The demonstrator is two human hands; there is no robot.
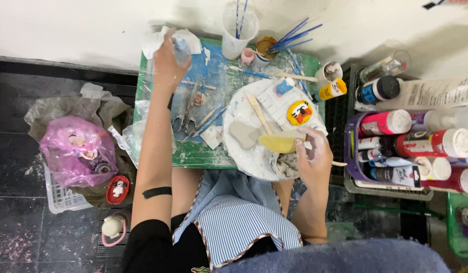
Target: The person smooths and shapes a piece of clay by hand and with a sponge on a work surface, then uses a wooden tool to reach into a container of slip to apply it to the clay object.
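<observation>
Your left hand (168, 60) is up at the far-left corner of the green worktop (193, 151), fingers wrapped shut round a small clear bottle (181, 48) w/ its top poking above your grip, right beside a crumpled white tissue (153, 44). Your right hand (315, 159) sits at the near edge of the white palette plate (244, 156), fingers curled over its rim, touching the yellow sponge-like piece (280, 143); can't tell if it's actually pinching that or just steadying the plate. On the plate: a grey paint blob (243, 134), a wooden stick (258, 112), and an orange painted figure (299, 112) on a white tile. Scissors (186, 119) lie between the two hands. Looks like you're mid-prep, i.e. fetching liquid from the bottle while the plate is held. Next move, as I judge it: bring the bottle over to the plate w/o clipping the brush cup (239, 28), keep it upright til it's over the grey patch, and keep the right hand bracing the rim so the plate doesn't slide off the worktop edge.
</observation>
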